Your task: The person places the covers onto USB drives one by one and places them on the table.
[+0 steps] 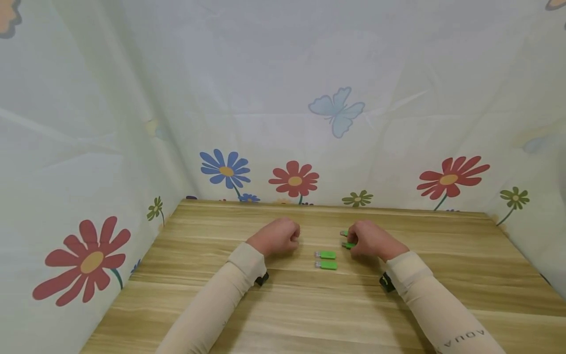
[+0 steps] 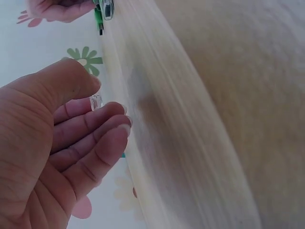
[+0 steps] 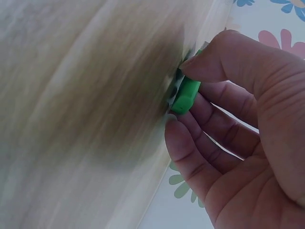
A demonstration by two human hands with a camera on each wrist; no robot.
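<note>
My right hand [image 1: 370, 239] pinches a green USB stick [image 3: 187, 95] low over the wooden table, its thumb and fingers curled on it. In the head view that stick [image 1: 347, 245] is partly covered by the fingers, and another green stick [image 1: 343, 233] shows just behind it. Two more green USB sticks [image 1: 328, 255] [image 1: 328, 265] lie side by side between the hands, with clear ends pointing left. To their left is my left hand [image 1: 276, 237], fingers curled. Between its thumb and forefinger, a small clear plastic piece [image 2: 96, 101], which looks like a cap, is held.
The wood-grain table [image 1: 283, 314] meets a pale flower-printed curtain [image 1: 380, 162] at its back and sides. A dark wrist camera [image 1: 387, 282] sits under the right cuff, and another [image 1: 262, 279] under the left.
</note>
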